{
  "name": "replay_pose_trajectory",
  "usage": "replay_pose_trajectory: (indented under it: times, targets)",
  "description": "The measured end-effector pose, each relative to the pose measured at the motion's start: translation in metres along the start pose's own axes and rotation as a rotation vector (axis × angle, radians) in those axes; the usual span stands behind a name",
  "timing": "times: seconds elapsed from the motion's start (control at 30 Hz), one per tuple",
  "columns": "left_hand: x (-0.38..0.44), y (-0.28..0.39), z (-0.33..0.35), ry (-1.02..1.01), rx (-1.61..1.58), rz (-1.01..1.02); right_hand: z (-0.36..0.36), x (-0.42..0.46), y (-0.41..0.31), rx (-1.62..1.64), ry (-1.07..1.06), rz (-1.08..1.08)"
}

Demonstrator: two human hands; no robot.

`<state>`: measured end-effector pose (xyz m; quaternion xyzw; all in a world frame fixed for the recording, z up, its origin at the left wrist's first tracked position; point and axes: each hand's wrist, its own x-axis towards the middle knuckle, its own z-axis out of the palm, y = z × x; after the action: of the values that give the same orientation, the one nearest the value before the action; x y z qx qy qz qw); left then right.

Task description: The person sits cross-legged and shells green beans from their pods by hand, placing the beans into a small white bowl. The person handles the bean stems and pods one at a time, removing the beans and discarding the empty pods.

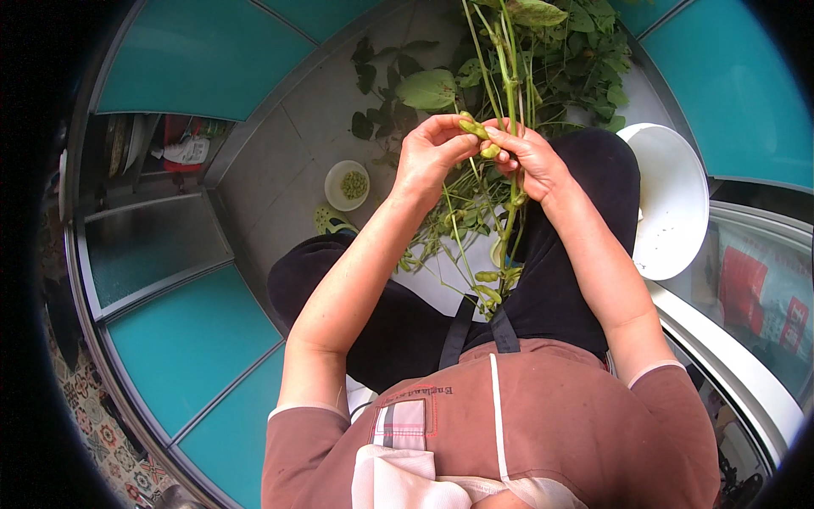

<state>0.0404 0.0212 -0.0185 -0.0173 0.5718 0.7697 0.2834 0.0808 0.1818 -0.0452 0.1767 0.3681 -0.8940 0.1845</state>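
Long green bean stalks (507, 83), which look like soybean plants, stand upright between my knees with pods along them. My right hand (531, 156) is closed around the stalks and touches the pods. Between the thumb and fingers of my left hand (439, 153) is a plump green pod (474, 128); both hands meet there. More pods (488, 292) hang low on the stalks near my lap. On the floor to the left, a small white bowl (332, 186) holds shelled green beans (353, 184).
A heap of leafy stalks (591, 57) lies on the grey tiled floor (273, 153) ahead. A large white basin (680, 203) leans beside my right knee. Teal cabinet doors (191, 57) stand on both sides, with an open compartment (152, 143) at left.
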Motion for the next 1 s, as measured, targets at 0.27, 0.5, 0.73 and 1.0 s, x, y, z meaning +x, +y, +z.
replay_pose_trajectory:
  times: [0.27,0.5,0.73,1.0]
  targets:
    - [0.001,0.001,0.001,-0.025,0.139,0.119,0.001,-0.001,-0.001,-0.046,0.026,0.001]
    - [0.001,0.002,0.004,-0.032,0.134,0.138,0.004,-0.004,-0.004,0.029,-0.015,0.034]
    - [0.003,-0.001,-0.004,-0.072,0.052,0.07,0.006,-0.006,-0.006,0.071,0.008,0.072]
    - [0.002,0.0,-0.006,-0.08,-0.014,0.001,0.006,-0.006,-0.007,0.081,-0.002,0.075]
